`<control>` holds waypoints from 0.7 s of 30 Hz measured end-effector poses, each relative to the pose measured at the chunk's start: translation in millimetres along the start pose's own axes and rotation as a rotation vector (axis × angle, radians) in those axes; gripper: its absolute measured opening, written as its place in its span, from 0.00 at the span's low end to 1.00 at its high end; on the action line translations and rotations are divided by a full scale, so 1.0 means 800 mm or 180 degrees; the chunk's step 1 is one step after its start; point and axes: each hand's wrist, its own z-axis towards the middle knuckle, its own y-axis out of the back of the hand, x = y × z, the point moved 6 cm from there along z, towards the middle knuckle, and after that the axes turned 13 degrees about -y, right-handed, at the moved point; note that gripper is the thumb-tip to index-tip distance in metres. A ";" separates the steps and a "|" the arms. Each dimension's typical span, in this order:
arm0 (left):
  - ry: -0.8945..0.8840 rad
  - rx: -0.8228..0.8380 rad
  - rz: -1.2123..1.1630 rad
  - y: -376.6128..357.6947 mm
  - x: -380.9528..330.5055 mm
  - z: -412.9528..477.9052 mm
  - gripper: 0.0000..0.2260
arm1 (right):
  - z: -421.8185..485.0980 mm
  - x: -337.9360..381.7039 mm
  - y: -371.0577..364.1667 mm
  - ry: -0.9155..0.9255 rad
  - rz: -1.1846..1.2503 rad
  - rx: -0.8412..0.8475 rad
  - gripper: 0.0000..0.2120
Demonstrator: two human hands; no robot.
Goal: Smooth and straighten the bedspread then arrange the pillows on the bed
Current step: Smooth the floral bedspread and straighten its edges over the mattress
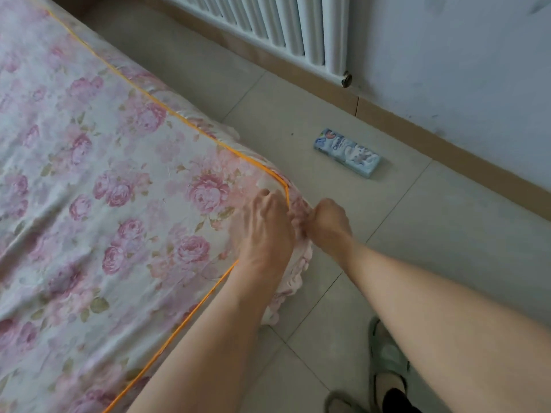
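- Floral pink bedspread (104, 174) fills the whole left side of the frame, pretty flat with some soft creases toward the lower left. Its corner sits right about mid-frame.
- Orange piping (185, 120) runs along the edge down from the upper left, turns at that corner and heads to the bottom of the frame.
- Left hand (262, 228) rests on top of the bedspread right at the corner, fingers spread out and fairly straight, tips up by the piping. Not gripping anything as far as I can see.
- Right hand (328, 222) is just beside it, over the edge, fingers curled tight around the pink ruffle (301, 263) hanging off the side.
- On the tiled floor (447, 248), upper right of the hands, lies a blue-and-white box (347, 152).
- White radiator (283, 25) along the top, greenish slippers (384, 350) in the lower right.
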 end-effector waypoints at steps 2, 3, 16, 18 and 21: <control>-0.0049 0.0052 0.0098 0.002 -0.002 0.002 0.06 | -0.001 -0.003 -0.012 -0.0193 0.0279 0.0033 0.16; -0.0078 0.0063 0.0008 0.003 -0.001 0.002 0.06 | -0.002 -0.005 -0.015 -0.0175 0.0534 0.0060 0.13; -0.0101 -0.0053 -0.0403 0.002 0.007 0.001 0.07 | -0.026 -0.051 -0.042 -0.0561 0.2362 0.1094 0.07; -0.0085 -0.0099 -0.0490 0.001 0.010 0.001 0.09 | -0.020 -0.051 -0.036 -0.0377 0.2029 0.0928 0.07; -0.0097 -0.0123 -0.0550 0.001 0.011 0.001 0.10 | -0.015 -0.051 -0.026 -0.0068 0.1084 0.0401 0.06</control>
